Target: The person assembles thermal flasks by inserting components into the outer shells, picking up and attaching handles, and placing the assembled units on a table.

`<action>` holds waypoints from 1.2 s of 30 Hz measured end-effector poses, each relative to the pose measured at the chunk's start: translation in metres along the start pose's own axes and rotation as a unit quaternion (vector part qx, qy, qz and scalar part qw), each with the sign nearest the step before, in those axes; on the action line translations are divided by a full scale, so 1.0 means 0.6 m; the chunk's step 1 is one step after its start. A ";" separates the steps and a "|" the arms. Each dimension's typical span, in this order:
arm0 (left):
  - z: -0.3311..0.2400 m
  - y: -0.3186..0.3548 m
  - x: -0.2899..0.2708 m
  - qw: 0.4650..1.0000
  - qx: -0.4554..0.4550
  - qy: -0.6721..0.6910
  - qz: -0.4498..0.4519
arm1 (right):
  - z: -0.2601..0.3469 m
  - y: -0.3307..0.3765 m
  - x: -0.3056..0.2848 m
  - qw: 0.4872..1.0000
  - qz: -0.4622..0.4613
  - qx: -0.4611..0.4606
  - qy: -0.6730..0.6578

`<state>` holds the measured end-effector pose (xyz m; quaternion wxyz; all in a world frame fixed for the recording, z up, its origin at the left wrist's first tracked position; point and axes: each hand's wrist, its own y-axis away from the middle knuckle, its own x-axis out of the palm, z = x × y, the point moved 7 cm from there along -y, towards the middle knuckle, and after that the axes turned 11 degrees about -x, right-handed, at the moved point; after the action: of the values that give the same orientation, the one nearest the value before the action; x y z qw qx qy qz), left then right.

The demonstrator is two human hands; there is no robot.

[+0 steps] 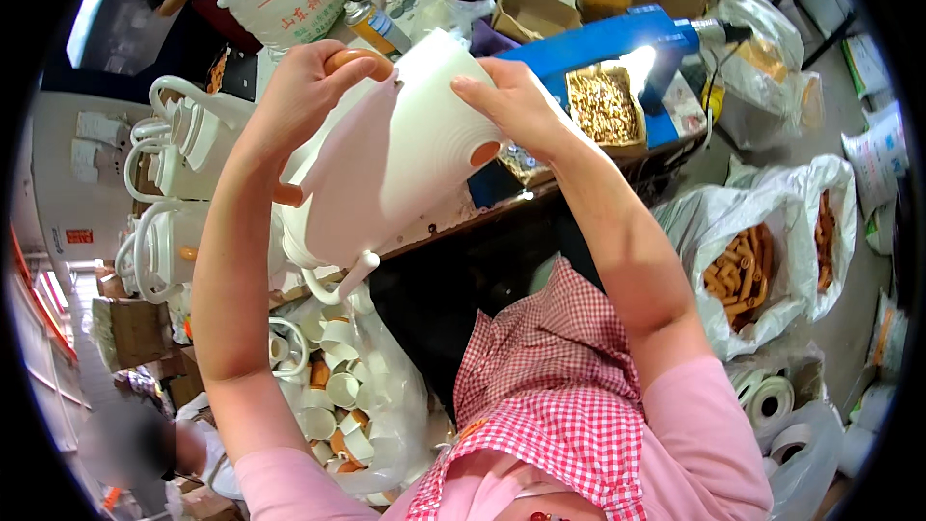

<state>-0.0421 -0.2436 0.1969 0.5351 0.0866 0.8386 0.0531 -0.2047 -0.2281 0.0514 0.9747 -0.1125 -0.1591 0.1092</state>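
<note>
A large white ribbed vessel [391, 164], which looks like a watering can, is tilted over the table's near edge between my hands. A curved white spout [347, 280] with a rounded tip sticks out at its lower end. My left hand [313, 87] is closed around an orange-brown wood-coloured handle [362, 66] at the vessel's upper left side. My right hand [516, 101] grips the vessel's upper right side, thumb on the ribbed face and fingers partly hidden behind. Below that thumb, an orange-brown oval piece [484, 153] shows on the vessel's wall.
Beyond my right hand stands a blue machine [617, 43] with a lit lamp and a box of small brass-coloured parts [603, 106]. Several white spouted vessels [178, 169] stand at left. Bags hold white cups [342, 388] and wood-coloured handles [738, 275]. A spray can [376, 29] stands behind.
</note>
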 end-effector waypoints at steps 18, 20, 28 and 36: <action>0.018 0.011 0.000 0.997 -0.017 0.068 0.018 | 0.010 0.000 0.003 0.998 0.027 -0.011 0.048; 0.017 0.011 0.004 0.998 -0.007 0.058 0.016 | 0.011 0.007 0.009 0.999 0.025 0.033 -0.001; 0.032 0.004 0.006 0.996 -0.022 0.081 0.022 | 0.014 0.002 0.002 0.999 0.025 0.031 -0.001; 0.002 0.013 0.009 0.998 0.054 0.007 -0.009 | 0.010 0.007 0.008 0.999 0.025 0.037 -0.004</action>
<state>-0.0426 -0.2350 0.1930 0.5242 0.1078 0.8448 0.0036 -0.2031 -0.2218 0.0573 0.9746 -0.0794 -0.1559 0.1395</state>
